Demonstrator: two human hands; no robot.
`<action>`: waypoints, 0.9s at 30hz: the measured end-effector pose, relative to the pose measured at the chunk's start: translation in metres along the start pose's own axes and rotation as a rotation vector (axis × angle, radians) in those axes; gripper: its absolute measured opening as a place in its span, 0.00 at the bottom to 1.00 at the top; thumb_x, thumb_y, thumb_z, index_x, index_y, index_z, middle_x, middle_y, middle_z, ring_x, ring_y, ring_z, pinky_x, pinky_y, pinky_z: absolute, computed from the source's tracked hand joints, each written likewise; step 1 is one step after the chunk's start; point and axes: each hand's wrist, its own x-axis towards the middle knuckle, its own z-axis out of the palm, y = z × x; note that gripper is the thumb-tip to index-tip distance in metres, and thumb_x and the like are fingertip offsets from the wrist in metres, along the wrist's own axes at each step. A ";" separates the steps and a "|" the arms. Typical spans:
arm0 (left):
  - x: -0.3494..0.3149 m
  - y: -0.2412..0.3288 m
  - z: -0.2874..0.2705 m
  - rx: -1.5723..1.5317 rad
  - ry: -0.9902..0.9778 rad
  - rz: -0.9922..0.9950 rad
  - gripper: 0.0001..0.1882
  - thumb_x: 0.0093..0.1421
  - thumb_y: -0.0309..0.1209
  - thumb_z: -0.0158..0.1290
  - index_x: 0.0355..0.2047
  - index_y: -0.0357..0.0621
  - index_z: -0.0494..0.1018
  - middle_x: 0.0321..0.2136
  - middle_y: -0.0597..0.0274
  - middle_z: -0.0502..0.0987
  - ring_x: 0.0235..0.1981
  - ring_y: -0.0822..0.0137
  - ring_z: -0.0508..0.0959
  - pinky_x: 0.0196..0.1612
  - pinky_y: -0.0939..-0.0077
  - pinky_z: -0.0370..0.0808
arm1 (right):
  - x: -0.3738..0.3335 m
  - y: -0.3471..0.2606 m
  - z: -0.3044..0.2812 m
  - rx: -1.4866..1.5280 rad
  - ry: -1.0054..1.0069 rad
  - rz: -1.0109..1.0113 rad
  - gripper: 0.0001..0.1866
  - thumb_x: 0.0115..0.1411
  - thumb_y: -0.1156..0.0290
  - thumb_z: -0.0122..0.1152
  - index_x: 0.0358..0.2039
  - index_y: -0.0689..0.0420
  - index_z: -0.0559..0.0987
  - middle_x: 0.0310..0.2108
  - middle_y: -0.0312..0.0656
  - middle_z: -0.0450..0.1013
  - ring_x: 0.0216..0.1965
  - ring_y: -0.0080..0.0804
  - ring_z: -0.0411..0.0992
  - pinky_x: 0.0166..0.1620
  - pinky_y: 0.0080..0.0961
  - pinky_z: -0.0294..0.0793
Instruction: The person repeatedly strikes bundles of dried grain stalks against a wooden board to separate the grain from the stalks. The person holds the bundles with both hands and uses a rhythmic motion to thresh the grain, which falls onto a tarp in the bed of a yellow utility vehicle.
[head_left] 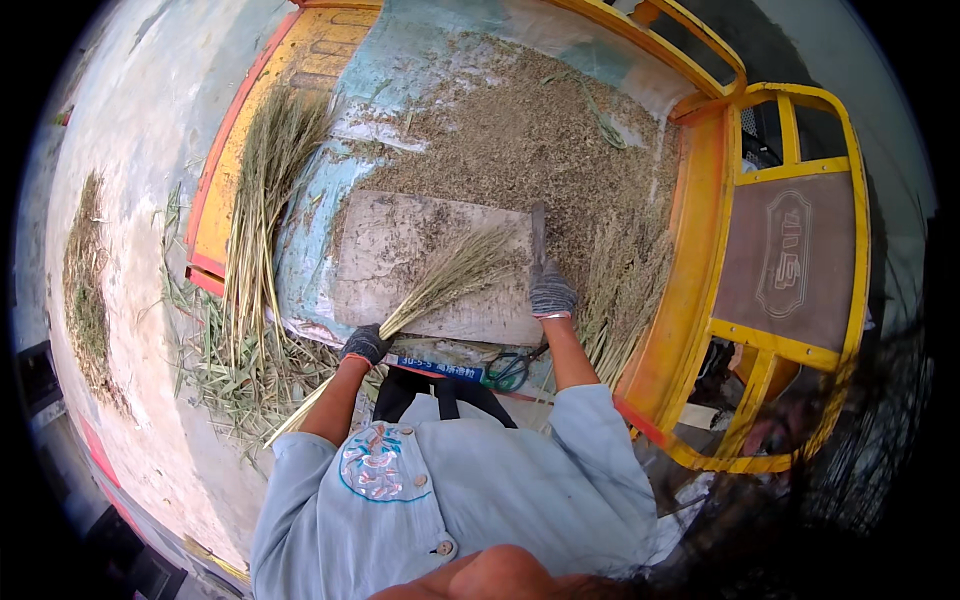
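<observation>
My left hand (367, 345), in a dark grey glove, is closed round the stems of a bundle of dry seed-headed stalks (455, 270). The bundle's feathery heads lie across a worn, pale flat board (385, 240), pointing up and right. Its stem ends run back past my left forearm. At the board's right edge my right hand (552, 292), in a striped grey glove, grips a flat, dark blade-like tool (538, 225) that points away from me. The tool's handle is hidden inside the hand. The blade is apart from the heads.
Loose brown seed and chaff (540, 120) cover the sheet beyond the board. A pile of uncut-looking stalks (265, 190) lies on the left; more stalks (640, 280) lie right. Yellow metal cart rails (700, 270) border the right side. Dark looped handles (508, 372) sit near my waist.
</observation>
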 end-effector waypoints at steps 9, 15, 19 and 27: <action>0.010 -0.014 0.030 -0.972 -0.715 -0.172 0.17 0.55 0.45 0.56 0.23 0.46 0.68 0.13 0.67 0.66 0.12 0.75 0.62 0.14 0.81 0.59 | -0.108 -0.071 0.042 -0.041 -0.335 -0.836 0.14 0.57 0.55 0.49 0.28 0.53 0.73 0.18 0.47 0.73 0.22 0.44 0.73 0.28 0.44 0.67; -0.018 0.009 0.030 -1.000 -0.611 -0.219 0.16 0.55 0.46 0.55 0.23 0.47 0.69 0.15 0.68 0.67 0.14 0.75 0.64 0.16 0.81 0.61 | 0.042 -0.020 0.045 -0.111 -0.140 -0.251 0.20 0.60 0.54 0.43 0.35 0.58 0.73 0.19 0.50 0.73 0.23 0.48 0.73 0.27 0.44 0.70; -0.019 0.007 0.033 -0.859 -0.512 -0.262 0.16 0.55 0.46 0.55 0.23 0.47 0.69 0.14 0.69 0.66 0.14 0.76 0.63 0.16 0.82 0.59 | 0.050 -0.021 -0.019 -0.043 -0.047 -0.222 0.20 0.59 0.53 0.45 0.29 0.58 0.74 0.17 0.49 0.72 0.22 0.46 0.73 0.26 0.44 0.70; 0.018 0.011 0.049 -0.549 -0.275 -0.174 0.22 0.52 0.51 0.54 0.28 0.42 0.73 0.18 0.57 0.72 0.18 0.63 0.71 0.23 0.68 0.69 | -0.088 -0.059 0.048 -0.115 -0.462 -0.862 0.20 0.57 0.49 0.45 0.32 0.53 0.75 0.22 0.48 0.74 0.25 0.46 0.74 0.32 0.45 0.70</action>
